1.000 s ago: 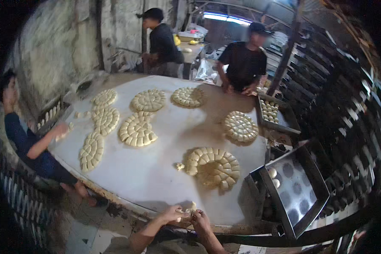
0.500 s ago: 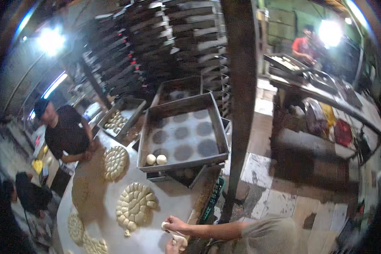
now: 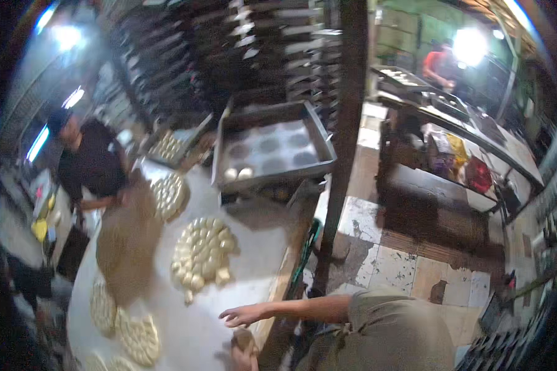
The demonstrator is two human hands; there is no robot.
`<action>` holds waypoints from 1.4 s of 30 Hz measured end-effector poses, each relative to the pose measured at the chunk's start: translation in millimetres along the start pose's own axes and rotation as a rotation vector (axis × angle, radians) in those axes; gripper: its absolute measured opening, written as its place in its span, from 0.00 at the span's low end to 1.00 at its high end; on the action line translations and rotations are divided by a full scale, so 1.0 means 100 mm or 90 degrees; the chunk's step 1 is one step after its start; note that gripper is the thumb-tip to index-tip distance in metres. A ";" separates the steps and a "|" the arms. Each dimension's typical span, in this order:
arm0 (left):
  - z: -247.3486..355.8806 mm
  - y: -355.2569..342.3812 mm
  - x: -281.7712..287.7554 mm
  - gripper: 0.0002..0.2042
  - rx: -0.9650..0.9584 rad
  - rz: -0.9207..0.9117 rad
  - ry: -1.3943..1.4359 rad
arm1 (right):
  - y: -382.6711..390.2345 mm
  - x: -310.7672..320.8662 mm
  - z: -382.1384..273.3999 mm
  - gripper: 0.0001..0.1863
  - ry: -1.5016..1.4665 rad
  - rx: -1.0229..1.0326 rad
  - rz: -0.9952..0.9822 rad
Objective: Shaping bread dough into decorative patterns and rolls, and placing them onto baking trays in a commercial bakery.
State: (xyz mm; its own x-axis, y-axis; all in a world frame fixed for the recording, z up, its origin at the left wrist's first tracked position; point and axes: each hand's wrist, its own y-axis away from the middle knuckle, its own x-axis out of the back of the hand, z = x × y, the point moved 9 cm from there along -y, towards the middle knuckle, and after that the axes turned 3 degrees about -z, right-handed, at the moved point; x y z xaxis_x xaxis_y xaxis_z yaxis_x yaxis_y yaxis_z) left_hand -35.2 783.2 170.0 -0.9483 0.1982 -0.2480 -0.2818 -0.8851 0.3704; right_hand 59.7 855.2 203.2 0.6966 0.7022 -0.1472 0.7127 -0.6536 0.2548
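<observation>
My right hand [image 3: 244, 314] reaches over the pale worktop [image 3: 269, 253] near its right edge, fingers spread and holding nothing. Below it, at the lower edge, my left hand [image 3: 244, 352] is blurred and closed round something I cannot make out. A coiled group of cut dough pieces [image 3: 203, 250] lies beyond my right hand, with a few loose lumps beside it. Further similar coils [image 3: 137, 339] lie toward the left. At the far end, a metal tray [image 3: 320, 157] with dark round patches on its base holds two pale dough balls [image 3: 238, 174].
A co-worker [image 3: 91, 161] in dark clothes stands at the worktop's left. Another tray of dough balls [image 3: 166, 147] sits behind. A wooden post [image 3: 345, 123] rises right of the worktop. Across a tiled floor [image 3: 368, 216] are a long table [image 3: 507, 167] and a person in red [image 3: 436, 68].
Since one second ago the view has swung right toward the trays and post. My right hand, earlier pinching dough near my left, has opened and lifted away from it.
</observation>
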 end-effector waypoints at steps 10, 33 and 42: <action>0.39 -0.19 0.19 0.18 -0.049 0.092 -0.170 | 0.64 1.31 -0.04 0.12 -0.097 0.086 0.491; 0.61 0.21 0.91 0.09 -0.079 0.807 -0.826 | 0.39 2.30 0.19 0.15 0.398 0.140 0.428; 0.71 -0.64 1.08 0.06 -0.073 0.758 -0.680 | 0.07 2.12 0.65 0.22 0.470 0.028 0.426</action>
State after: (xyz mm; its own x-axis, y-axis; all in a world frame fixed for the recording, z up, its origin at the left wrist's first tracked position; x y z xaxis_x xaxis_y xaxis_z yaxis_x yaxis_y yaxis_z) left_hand -130.0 891.3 183.4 -0.2861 -0.4480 0.8470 0.6215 -0.7596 -0.1917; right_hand 217.7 980.9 111.8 0.7402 0.1756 0.6491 0.2051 -0.9783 0.0309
